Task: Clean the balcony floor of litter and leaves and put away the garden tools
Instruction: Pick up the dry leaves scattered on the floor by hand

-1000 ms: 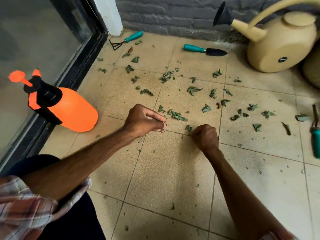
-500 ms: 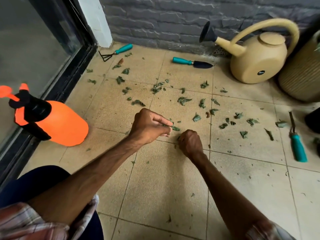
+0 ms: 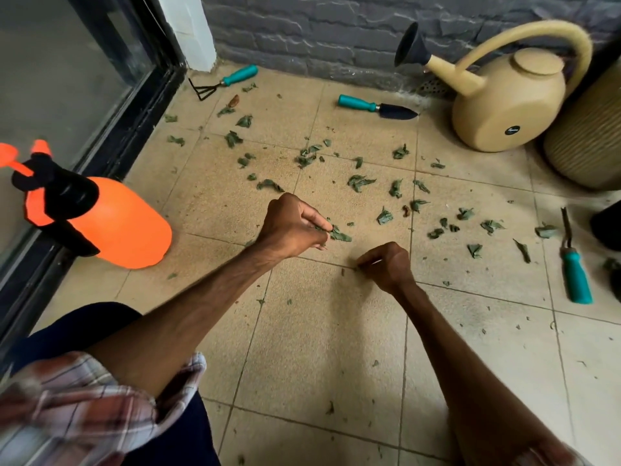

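Several dry green leaves (image 3: pixel 359 181) lie scattered over the beige tiled floor (image 3: pixel 322 334). My left hand (image 3: pixel 292 226) is curled and pinches green leaves (image 3: pixel 337 233) at its fingertips, just above the floor. My right hand (image 3: pixel 386 266) is fisted low on the tiles with small leaf bits at its fingertips. A teal-handled rake (image 3: pixel 225 81) lies by the far left corner. Before the grey wall lies a teal-handled trowel (image 3: pixel 376 108). A third teal-handled tool (image 3: pixel 573 264) lies at the right.
An orange spray bottle (image 3: pixel 111 220) stands at the left beside the black door frame (image 3: pixel 111 129). A beige watering can (image 3: pixel 504 99) and a ribbed beige pot (image 3: pixel 591 136) sit at the back right. A dark object (image 3: pixel 608 227) sits at the right edge.
My left hand has taken leaves between its fingers and stays over the same pile. My right hand has stayed fisted on the floor. The view has tilted up a little.
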